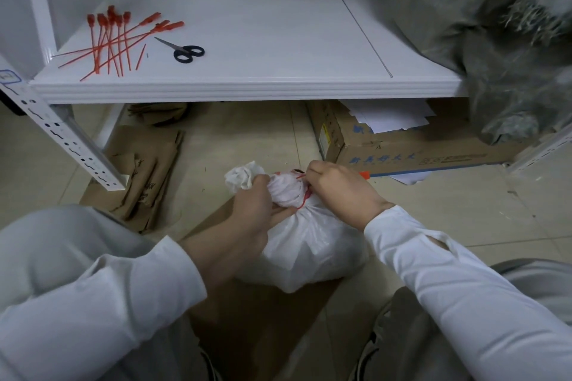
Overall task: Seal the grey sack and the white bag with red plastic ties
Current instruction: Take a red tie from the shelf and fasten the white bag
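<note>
In the head view, the white bag (305,246) is set on a flat sheet of cardboard (247,318) on the floor, near the sheet's far edge and just in front of the shelf (247,85). Its mouth is gathered into a twisted neck. The neck is gripped by the left hand (257,210), fingers curled round it just below the loose tuft of plastic, so that the gather is kept tight and the bag is steadied while the tie is worked. A red tie (305,198) is looped around the neck between the two hands. Its thin free end is pinched in the curled fingers of the right hand (337,192), apparently so that it can be drawn through and the loop cinched. Whether the loop is locked cannot be told, since the head of the tie is hidden by that hand.

The spare red ties (113,42) are heaped at the left end of the shelf, their tips reaching towards its front edge, within easy reach. The scissors (187,51) are laid just beside them, probably for trimming the tails. The grey sack (501,56) is slumped over the right end of the shelf, well apart from the hands; its mouth is not clearly shown, so it cannot be said whether it is sealed.
</note>
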The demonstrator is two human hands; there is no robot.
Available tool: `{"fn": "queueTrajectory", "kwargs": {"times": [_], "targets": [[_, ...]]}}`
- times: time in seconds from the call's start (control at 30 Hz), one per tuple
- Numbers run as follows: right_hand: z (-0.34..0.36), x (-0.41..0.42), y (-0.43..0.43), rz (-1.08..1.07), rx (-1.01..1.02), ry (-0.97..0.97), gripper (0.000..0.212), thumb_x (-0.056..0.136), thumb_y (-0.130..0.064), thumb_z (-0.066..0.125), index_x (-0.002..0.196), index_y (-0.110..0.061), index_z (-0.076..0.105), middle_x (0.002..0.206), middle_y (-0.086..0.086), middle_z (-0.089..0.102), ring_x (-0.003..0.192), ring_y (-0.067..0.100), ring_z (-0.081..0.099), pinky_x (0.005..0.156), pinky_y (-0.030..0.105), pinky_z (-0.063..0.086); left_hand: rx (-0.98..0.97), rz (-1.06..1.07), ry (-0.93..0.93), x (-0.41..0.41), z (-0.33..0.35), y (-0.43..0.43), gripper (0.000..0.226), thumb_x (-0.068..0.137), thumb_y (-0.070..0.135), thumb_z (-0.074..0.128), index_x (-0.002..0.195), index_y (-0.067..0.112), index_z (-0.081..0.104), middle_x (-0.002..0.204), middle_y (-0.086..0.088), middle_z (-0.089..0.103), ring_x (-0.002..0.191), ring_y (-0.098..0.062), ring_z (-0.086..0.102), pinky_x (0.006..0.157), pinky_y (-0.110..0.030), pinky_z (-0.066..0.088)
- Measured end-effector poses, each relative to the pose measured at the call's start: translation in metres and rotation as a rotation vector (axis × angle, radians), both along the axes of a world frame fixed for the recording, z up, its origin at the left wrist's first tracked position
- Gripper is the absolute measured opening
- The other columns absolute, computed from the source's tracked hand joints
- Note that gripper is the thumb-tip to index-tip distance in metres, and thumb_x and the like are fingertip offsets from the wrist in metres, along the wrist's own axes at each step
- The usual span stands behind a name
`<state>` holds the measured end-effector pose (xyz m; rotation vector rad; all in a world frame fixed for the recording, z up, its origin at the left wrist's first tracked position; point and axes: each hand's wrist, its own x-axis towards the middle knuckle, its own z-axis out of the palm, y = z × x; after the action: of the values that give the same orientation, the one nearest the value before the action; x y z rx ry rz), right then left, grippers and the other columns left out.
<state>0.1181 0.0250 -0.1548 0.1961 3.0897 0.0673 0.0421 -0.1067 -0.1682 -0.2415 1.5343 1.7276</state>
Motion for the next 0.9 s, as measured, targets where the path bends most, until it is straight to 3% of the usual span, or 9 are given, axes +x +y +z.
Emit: {"fn": "queueTrajectory", "kwargs": {"times": [0.1,0.2,0.33,0.47,0.57,0.67,0.77,0.83,0.9], "targets": [[0.000,-0.004,-0.001,0.015,0.049,-0.013,0.025,0.089,0.004,0.048,0.109,-0.003,0.060,0.112,0.014,0.055,0.100,0.031,0.059,0.067,0.036,0.039,0.015,-0.003,-0.043,0.007,-0.004,-0.003,0.032,0.099,0.022,0.042,0.107,0.001,0.064,0.099,-0.020,0.071,0.087,-0.025,0.070,0.066,-0.030,0.060],[-0.004,-0.005,-0.005,0.028,0.101,-0.079,0.026,0.091,0.003,0.045,0.113,-0.005,0.058,0.116,0.011,0.054,0.101,0.029,0.059,0.068,0.034,0.039,-0.006,-0.067,0.012,0.008,-0.010,-0.004,0.027,0.099,0.021,0.045,0.107,0.001,0.061,0.102,-0.019,0.069,0.090,-0.026,0.069,0.067,-0.030,0.061],[-0.020,-0.002,-0.007,0.064,0.113,-0.112,0.035,0.093,0.003,0.038,0.121,-0.004,0.057,0.124,0.012,0.055,0.112,0.029,0.056,0.081,0.031,0.038,-0.275,-0.313,0.565,-0.001,-0.021,-0.003,0.023,0.095,0.026,0.048,0.095,0.006,0.059,0.095,-0.015,0.066,0.088,-0.030,0.065,0.075,-0.041,0.057],[-0.029,0.001,-0.003,0.051,0.094,-0.102,0.037,0.093,0.003,0.039,0.124,-0.006,0.056,0.123,0.012,0.056,0.112,0.029,0.057,0.090,0.036,0.047,-0.376,-0.471,0.908,-0.005,-0.020,-0.006,0.018,0.097,0.026,0.046,0.086,0.014,0.054,0.081,-0.001,0.058,0.076,-0.015,0.055,0.068,-0.022,0.037],[-0.028,0.005,0.000,0.007,0.050,-0.096,0.035,0.096,0.001,0.039,0.130,-0.005,0.050,0.120,0.015,0.058,0.108,0.033,0.059,0.086,0.042,0.050,-0.310,-0.539,0.907,-0.016,-0.022,-0.006,0.014,0.096,0.026,0.048,0.083,0.022,0.052,0.078,0.009,0.056,0.073,-0.007,0.052,0.070,-0.019,0.037],[-0.025,0.007,0.000,-0.019,0.042,-0.084,0.036,0.100,-0.002,0.038,0.135,-0.005,0.044,0.124,0.015,0.057,0.110,0.033,0.059,0.089,0.041,0.049,-0.292,-0.626,0.878,-0.027,-0.030,-0.006,0.018,0.092,0.039,0.048,0.083,0.027,0.058,0.081,0.007,0.063,0.081,-0.013,0.059,0.081,-0.035,0.046],[-0.024,0.007,-0.002,-0.035,0.032,-0.081,0.036,0.099,-0.001,0.039,0.134,-0.006,0.045,0.127,0.014,0.056,0.114,0.030,0.058,0.093,0.037,0.046,-0.282,-0.675,0.857,-0.035,-0.036,-0.008,0.040,0.085,0.056,0.041,0.092,0.024,0.064,0.090,0.002,0.069,0.089,-0.018,0.064,0.089,-0.047,0.050],[-0.024,0.006,-0.003,-0.039,0.028,-0.090,0.036,0.097,0.000,0.039,0.132,-0.006,0.046,0.128,0.014,0.055,0.115,0.030,0.057,0.093,0.037,0.046,-0.296,-0.650,0.828,-0.038,-0.039,-0.008,0.041,0.087,0.056,0.040,0.096,0.023,0.063,0.095,0.001,0.069,0.091,-0.017,0.064,0.089,-0.042,0.050],[-0.030,0.003,-0.001,-0.044,0.040,-0.087,0.035,0.097,0.000,0.040,0.131,-0.005,0.048,0.128,0.014,0.056,0.115,0.030,0.058,0.094,0.038,0.049,-0.318,-0.603,0.862,-0.039,-0.043,-0.005,0.033,0.095,0.047,0.042,0.094,0.019,0.059,0.096,-0.003,0.067,0.087,-0.018,0.062,0.078,-0.032,0.048]]}}
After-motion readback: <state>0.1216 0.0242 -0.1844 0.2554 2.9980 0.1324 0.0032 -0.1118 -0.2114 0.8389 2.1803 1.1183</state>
